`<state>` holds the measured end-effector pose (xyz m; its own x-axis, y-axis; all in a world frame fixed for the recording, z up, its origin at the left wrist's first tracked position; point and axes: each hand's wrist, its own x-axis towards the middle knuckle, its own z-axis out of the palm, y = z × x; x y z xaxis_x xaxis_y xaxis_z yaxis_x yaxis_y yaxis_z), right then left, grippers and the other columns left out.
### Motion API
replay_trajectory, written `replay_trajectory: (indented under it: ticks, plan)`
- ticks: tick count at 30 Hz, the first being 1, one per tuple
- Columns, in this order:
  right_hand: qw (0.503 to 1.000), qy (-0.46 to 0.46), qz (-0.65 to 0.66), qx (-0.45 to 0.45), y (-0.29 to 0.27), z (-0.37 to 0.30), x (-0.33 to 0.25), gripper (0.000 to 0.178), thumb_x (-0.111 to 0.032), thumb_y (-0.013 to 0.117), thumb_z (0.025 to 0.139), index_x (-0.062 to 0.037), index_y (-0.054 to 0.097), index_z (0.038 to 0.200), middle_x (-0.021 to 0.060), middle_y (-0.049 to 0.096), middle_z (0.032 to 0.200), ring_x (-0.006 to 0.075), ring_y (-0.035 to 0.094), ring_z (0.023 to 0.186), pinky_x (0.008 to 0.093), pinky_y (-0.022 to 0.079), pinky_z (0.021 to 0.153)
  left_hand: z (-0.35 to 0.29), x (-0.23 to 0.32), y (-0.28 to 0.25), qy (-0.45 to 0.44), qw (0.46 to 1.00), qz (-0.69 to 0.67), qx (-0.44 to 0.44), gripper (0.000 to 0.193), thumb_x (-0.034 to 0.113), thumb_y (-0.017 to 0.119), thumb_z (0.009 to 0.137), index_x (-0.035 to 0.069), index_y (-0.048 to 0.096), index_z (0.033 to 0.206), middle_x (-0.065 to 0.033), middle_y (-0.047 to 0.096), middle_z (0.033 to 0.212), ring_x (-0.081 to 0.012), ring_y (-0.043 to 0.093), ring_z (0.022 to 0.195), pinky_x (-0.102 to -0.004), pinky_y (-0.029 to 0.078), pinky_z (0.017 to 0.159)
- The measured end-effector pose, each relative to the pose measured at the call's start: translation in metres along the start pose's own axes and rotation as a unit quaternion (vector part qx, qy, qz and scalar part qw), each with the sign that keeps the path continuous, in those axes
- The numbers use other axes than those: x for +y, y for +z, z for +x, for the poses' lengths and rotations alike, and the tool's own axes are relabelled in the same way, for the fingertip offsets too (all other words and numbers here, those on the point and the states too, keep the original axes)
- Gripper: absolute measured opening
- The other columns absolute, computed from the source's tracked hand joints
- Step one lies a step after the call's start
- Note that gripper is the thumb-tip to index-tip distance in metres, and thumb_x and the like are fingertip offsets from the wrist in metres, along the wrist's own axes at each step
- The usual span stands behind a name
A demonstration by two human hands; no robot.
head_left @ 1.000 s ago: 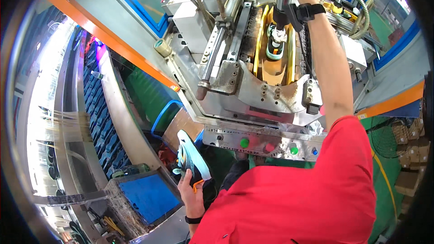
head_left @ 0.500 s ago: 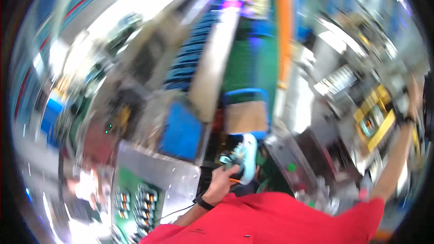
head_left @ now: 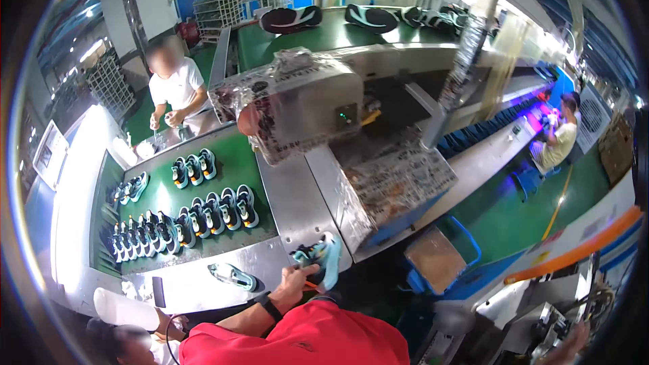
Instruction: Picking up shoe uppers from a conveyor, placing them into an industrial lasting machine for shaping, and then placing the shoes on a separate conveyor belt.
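Note:
My left hand (head_left: 292, 284), a dark band on its wrist, is closed on a sneaker (head_left: 328, 260) with a pale blue sole and a dark upper. The sneaker is tilted up over the metal edge of the bench, sole facing right. At the lower right my right hand (head_left: 573, 346) reaches out beside dark machinery (head_left: 534, 338); motion smears its fingers, so its grip does not show. Left of the held sneaker another sneaker (head_left: 232, 276) lies on its side on the metal ledge (head_left: 193, 285).
Several sneakers (head_left: 213, 213) stand in rows on the green conveyor (head_left: 159, 192). A wrapped machine (head_left: 297, 101) rises ahead. Co-workers are at the far left (head_left: 177, 88), far right (head_left: 560, 132) and lower left (head_left: 132, 341). A blue-framed chair (head_left: 438, 260) stands to the right.
My view has swung left, bringing the conveyor with its sneakers to the front. The sneaker stays in my left hand. My right hand now appears lower at the right edge.

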<state>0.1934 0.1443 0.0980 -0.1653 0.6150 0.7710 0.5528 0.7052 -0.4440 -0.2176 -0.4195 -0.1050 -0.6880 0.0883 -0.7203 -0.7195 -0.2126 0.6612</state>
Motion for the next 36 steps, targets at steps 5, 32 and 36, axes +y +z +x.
replay_trajectory:
  ticks: [5,32,36]
  plan:
    - [0.915,-0.048,0.326,-0.234,0.214,0.034,-0.317,0.031,-0.006,0.058,0.096,0.0034,0.054,0.125,0.0122,0.061,0.117,0.0195,0.059,0.107,0.0301,0.048,0.093,0.102,0.069,-0.056,0.120,0.990,-0.068,0.007,0.028,0.009,0.070,0.082,-0.007,0.062,0.104,-0.0146,0.068,0.094,-0.0273,0.069,0.078,-0.0408,0.058,0.067]
    - [0.820,-0.431,0.001,-0.377,0.676,0.148,-0.726,0.047,-0.041,0.074,0.078,0.0005,0.068,0.099,0.0134,0.067,0.077,0.0191,0.064,0.068,0.0370,0.050,0.065,0.426,0.169,-0.243,0.386,0.898,0.112,0.181,0.063,0.030,0.066,0.089,-0.006,0.045,0.137,-0.0202,0.050,0.141,-0.0316,0.047,0.132,-0.0360,0.039,0.107]
    - [0.876,-0.432,-0.081,-0.199,0.604,0.105,-0.736,0.078,-0.035,0.081,0.070,-0.0067,0.050,0.135,0.0239,0.068,0.099,0.0396,0.066,0.092,0.0459,0.052,0.080,0.287,0.088,-0.149,0.334,0.927,0.107,-0.136,0.036,0.030,0.051,0.100,0.002,0.059,0.122,-0.0091,0.064,0.112,-0.0189,0.061,0.098,-0.0341,0.052,0.085]
